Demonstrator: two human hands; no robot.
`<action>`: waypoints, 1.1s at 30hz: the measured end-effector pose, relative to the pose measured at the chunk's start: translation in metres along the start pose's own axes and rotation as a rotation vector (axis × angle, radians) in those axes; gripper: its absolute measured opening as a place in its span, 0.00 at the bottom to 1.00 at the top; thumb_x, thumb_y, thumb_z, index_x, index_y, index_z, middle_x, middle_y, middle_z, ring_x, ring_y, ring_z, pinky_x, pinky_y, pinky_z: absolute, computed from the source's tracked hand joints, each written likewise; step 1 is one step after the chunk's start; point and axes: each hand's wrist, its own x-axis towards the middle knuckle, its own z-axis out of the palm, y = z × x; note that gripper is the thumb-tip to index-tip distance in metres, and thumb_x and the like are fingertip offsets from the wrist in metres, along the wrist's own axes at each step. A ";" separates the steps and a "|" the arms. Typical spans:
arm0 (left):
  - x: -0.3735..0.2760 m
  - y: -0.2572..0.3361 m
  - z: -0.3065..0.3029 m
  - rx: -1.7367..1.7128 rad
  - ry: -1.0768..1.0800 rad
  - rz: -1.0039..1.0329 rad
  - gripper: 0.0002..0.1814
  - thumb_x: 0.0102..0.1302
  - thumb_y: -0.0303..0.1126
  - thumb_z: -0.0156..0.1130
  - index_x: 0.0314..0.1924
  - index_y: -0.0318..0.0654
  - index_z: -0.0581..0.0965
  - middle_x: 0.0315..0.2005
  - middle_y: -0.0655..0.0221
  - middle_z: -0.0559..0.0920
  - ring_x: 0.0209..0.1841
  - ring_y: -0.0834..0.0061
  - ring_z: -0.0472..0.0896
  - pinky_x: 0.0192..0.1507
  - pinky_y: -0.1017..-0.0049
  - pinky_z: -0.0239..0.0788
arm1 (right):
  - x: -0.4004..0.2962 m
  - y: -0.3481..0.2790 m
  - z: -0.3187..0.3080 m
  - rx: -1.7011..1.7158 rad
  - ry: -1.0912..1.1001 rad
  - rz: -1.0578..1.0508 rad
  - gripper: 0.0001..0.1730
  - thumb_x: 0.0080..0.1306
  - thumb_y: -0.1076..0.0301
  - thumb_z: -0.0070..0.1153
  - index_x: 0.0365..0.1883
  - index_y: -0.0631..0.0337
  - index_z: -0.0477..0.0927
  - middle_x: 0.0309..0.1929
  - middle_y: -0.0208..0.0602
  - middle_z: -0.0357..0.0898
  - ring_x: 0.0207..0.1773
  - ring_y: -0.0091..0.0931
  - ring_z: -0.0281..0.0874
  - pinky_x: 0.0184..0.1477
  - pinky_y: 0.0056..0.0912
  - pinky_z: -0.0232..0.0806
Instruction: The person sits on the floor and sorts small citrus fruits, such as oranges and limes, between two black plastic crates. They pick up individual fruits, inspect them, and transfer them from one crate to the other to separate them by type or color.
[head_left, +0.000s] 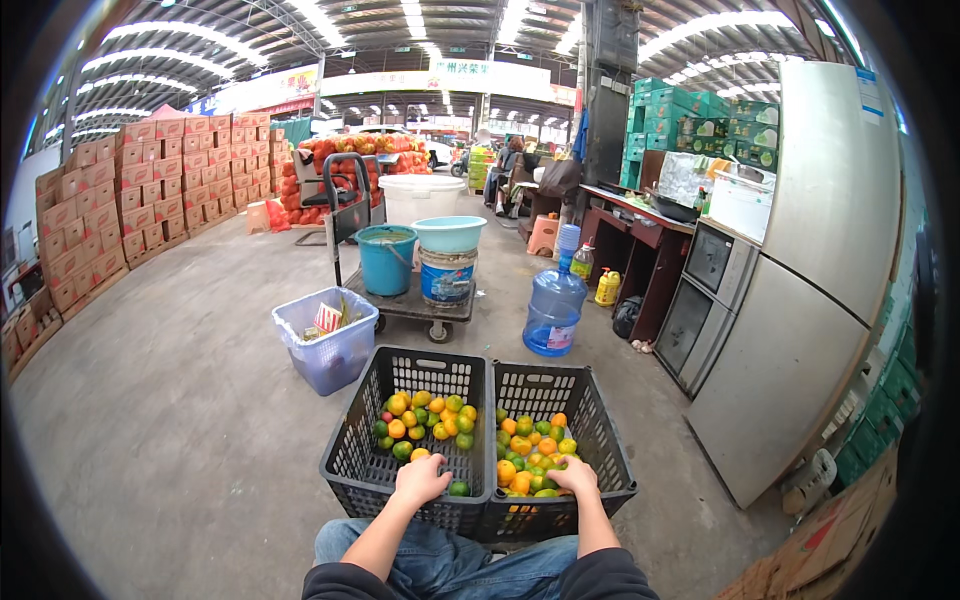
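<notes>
Two black plastic crates stand side by side before my knees. In the left crate (480, 375) lies a group of green and orange citrus fruits (437, 403), most of them towards its far half. My left hand (424, 478) reaches into this crate, its fingers at an orange citrus fruit (419, 454); whether it grips the fruit is unclear. A green citrus fruit (459, 489) lies just right of that hand. The right crate (592, 390) holds more mixed green and orange fruits (520, 445). My right hand (574, 475) is over them near the crate's right side, its fingertips among the fruits.
A lilac bin (330, 367) with rubbish stands beyond the left crate. Behind are a platform trolley (450, 313) with buckets and a blue water bottle (553, 311). A fridge (795, 360) is on the right, stacked cartons (150, 180) on the left. People (510, 169) sit farther back.
</notes>
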 end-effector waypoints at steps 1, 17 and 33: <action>-0.002 0.005 -0.001 -0.011 -0.005 0.022 0.22 0.65 0.51 0.66 0.53 0.47 0.82 0.46 0.62 0.87 0.51 0.57 0.85 0.53 0.58 0.78 | -0.002 0.000 0.000 0.044 0.080 0.012 0.36 0.50 0.42 0.69 0.56 0.47 0.84 0.54 0.47 0.87 0.59 0.43 0.84 0.61 0.43 0.74; -0.008 0.070 0.007 -0.225 0.038 0.429 0.39 0.66 0.45 0.71 0.72 0.44 0.66 0.61 0.57 0.76 0.47 0.54 0.86 0.49 0.60 0.80 | -0.035 -0.059 0.057 1.325 -0.130 -0.527 0.22 0.73 0.68 0.61 0.63 0.61 0.73 0.51 0.34 0.81 0.52 0.22 0.79 0.58 0.28 0.72; -0.001 0.033 0.007 -0.052 0.281 0.171 0.33 0.56 0.41 0.72 0.63 0.54 0.74 0.57 0.57 0.78 0.47 0.50 0.85 0.47 0.55 0.80 | -0.027 -0.007 0.025 -0.055 0.086 -0.302 0.33 0.58 0.45 0.69 0.57 0.56 0.82 0.54 0.50 0.85 0.59 0.44 0.83 0.59 0.46 0.75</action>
